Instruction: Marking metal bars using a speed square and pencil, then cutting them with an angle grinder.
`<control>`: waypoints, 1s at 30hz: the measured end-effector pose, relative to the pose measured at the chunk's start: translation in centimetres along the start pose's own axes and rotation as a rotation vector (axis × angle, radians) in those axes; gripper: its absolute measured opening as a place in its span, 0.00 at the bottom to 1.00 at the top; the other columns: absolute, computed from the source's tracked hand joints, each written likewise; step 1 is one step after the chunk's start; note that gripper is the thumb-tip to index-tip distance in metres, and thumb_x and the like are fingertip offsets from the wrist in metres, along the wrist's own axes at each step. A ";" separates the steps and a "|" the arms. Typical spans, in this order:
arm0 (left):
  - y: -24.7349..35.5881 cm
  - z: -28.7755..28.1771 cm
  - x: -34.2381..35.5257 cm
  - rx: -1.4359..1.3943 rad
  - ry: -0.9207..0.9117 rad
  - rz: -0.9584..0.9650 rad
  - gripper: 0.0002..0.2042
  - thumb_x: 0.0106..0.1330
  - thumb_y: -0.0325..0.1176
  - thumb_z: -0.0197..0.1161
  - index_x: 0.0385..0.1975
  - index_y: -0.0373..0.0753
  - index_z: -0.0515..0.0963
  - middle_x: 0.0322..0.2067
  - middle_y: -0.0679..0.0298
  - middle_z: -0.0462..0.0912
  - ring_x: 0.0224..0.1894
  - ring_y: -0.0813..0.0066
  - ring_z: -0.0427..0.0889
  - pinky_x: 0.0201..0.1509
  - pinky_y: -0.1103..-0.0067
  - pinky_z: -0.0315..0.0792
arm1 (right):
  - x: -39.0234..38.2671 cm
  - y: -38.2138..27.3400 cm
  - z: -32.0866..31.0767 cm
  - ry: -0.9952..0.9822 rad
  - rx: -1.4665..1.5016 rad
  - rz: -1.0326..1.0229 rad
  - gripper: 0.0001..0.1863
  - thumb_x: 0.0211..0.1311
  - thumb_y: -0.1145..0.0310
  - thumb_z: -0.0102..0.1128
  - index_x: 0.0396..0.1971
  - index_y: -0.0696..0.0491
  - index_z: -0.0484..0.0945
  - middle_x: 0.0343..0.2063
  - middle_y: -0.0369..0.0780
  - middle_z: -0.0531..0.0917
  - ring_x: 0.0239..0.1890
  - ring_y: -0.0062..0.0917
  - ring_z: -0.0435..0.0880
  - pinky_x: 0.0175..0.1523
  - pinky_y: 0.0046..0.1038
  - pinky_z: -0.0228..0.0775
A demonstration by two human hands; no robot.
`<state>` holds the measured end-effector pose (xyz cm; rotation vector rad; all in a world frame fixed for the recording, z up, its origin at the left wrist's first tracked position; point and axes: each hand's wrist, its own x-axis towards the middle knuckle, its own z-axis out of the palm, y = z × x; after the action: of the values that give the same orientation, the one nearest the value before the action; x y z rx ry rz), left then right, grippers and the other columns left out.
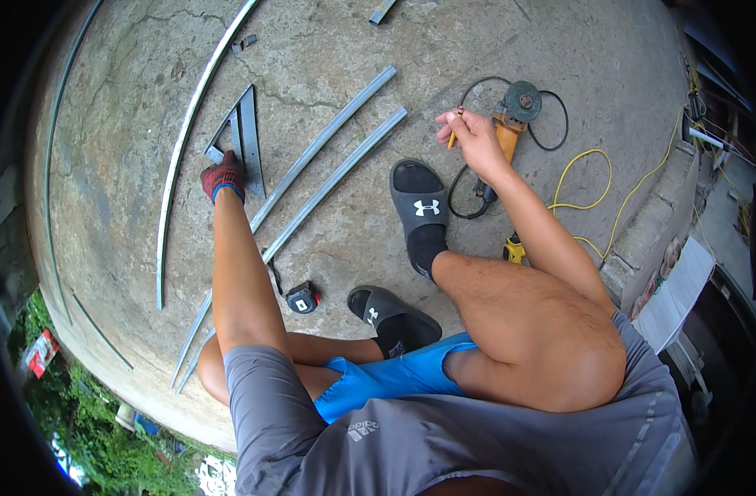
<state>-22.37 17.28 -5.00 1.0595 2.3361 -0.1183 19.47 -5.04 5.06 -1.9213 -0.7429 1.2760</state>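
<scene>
The fingers of the bare right hand (479,142) are pinched together around a slim yellow-orange pencil with a reddish end (453,140), held above the floor with the palm partly turned up. The fingers of the left hand (222,178), in a red-and-dark knitted glove with a blue cuff, are bent in against the lower left part of a flat, grey, triangular metal frame (251,136); their undersides are hidden, so I cannot tell whether they grip it or only press on it. The frame lies on the cracked grey concrete floor (130,91), between a long, shiny, silvery metal strip (179,149) on its left and two silvery channel-shaped metal lengths (329,132) on its right, which run side by side at a slant and pass behind the left forearm. Just beside the right hand in view lies an orange-bodied angle grinder with a dark round disc (523,101) and a black cord. Nearer the body, a black-and-red tape measure (302,298) sits close to a dark grey slide sandal (394,312). Farther right, a thin yellow cable (608,175) loops over the concrete.
</scene>
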 end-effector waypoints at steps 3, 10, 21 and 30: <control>-0.1 -0.7 -1.3 -0.343 0.166 -0.007 0.32 0.57 0.48 0.71 0.52 0.26 0.76 0.49 0.43 0.83 0.55 0.49 0.80 0.60 0.64 0.71 | 0.0 0.2 -0.1 -0.002 0.037 0.017 0.18 0.76 0.62 0.46 0.43 0.61 0.80 0.28 0.41 0.85 0.32 0.22 0.83 0.40 0.25 0.75; 6.3 -4.0 -12.6 -0.761 -0.014 0.337 0.12 0.67 0.37 0.64 0.42 0.34 0.80 0.34 0.60 0.86 0.31 0.76 0.79 0.39 0.77 0.72 | -0.1 -0.2 -0.1 0.028 0.048 0.025 0.17 0.76 0.62 0.46 0.43 0.60 0.79 0.30 0.40 0.85 0.31 0.22 0.82 0.39 0.25 0.74; 8.3 -3.8 -25.7 -0.370 -0.152 0.652 0.12 0.65 0.33 0.64 0.44 0.33 0.77 0.34 0.58 0.86 0.35 0.70 0.82 0.42 0.74 0.75 | -2.1 -7.3 1.0 0.072 -0.407 -0.359 0.20 0.65 0.60 0.65 0.50 0.57 0.77 0.41 0.41 0.81 0.29 0.21 0.76 0.38 0.26 0.70; 10.2 -4.4 -31.4 -0.829 -0.730 0.506 0.25 0.66 0.32 0.65 0.60 0.32 0.67 0.35 0.58 0.80 0.35 0.72 0.83 0.38 0.74 0.79 | -3.3 -6.7 2.7 -0.410 0.010 -0.082 0.24 0.56 0.65 0.71 0.50 0.60 0.75 0.39 0.42 0.84 0.33 0.19 0.74 0.41 0.23 0.70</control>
<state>-0.58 4.65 16.79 0.9078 1.2108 0.5249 15.29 -2.99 11.49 -1.6185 -1.0045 1.6389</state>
